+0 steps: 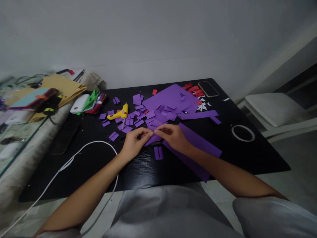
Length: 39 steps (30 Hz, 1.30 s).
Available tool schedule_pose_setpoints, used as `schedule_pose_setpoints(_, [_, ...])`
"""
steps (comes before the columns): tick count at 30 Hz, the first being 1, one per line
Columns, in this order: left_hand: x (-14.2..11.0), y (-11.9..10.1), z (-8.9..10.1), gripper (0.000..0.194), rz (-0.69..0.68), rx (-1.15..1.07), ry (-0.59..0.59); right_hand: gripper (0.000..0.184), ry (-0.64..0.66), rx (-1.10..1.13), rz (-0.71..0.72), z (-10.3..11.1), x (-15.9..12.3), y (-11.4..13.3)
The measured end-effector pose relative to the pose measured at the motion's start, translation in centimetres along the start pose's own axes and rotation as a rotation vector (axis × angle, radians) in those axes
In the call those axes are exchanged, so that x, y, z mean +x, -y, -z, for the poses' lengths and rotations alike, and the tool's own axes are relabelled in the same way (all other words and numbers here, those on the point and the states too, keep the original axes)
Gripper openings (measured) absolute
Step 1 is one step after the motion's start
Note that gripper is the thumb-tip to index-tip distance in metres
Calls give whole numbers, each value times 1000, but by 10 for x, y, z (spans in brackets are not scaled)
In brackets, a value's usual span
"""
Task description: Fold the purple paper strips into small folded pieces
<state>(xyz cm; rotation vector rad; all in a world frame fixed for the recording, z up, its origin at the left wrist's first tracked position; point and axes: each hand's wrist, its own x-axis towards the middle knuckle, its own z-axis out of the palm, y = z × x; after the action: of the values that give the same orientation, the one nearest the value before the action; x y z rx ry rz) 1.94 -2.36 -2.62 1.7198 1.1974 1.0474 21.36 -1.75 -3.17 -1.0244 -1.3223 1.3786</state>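
My left hand (135,140) and my right hand (174,136) meet fingertip to fingertip over the table's middle. Both are closed in a pinch on a piece of purple paper (150,141), largely hidden by the fingers. Just below them lies a small folded purple paper piece (158,153). A long purple sheet (198,145) runs beneath my right wrist. Many small purple pieces, some creased, are scattered beyond my hands, around a yellow glue gun (120,113). Farther back lies a large purple sheet (170,97) with loose pieces on top.
Red paper scraps (193,90), white scraps (202,105) and a phone (208,89) lie at the back right. A white ring (243,133) sits at right. A white cable (84,147) loops at left, near bundled colored sheets (95,101). A white chair (267,107) stands beyond.
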Motion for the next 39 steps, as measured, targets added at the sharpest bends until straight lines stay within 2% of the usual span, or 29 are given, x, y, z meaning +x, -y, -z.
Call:
schedule_pose_setpoints(8, [3,-1,3,31,82,-64,-45,23,-109,-13,47,4,3,1])
schedule_pose_setpoints(16, [1,-3,4,28,52,-23,-45,20,-12,-48,14,3,1,0])
schedule_pose_setpoints(26, [2,-4,9,23,45,-50,-113,23,-85,-75,60,7,4,-1])
schedule_pose_setpoints(34, [4,-2,14,23,50,-92,-76,22,-131,-36,62,7,5,-2])
schedule_pose_setpoints(39, [4,1,13,22,13,-73,-67,21,-114,-66,59,5,2,1])
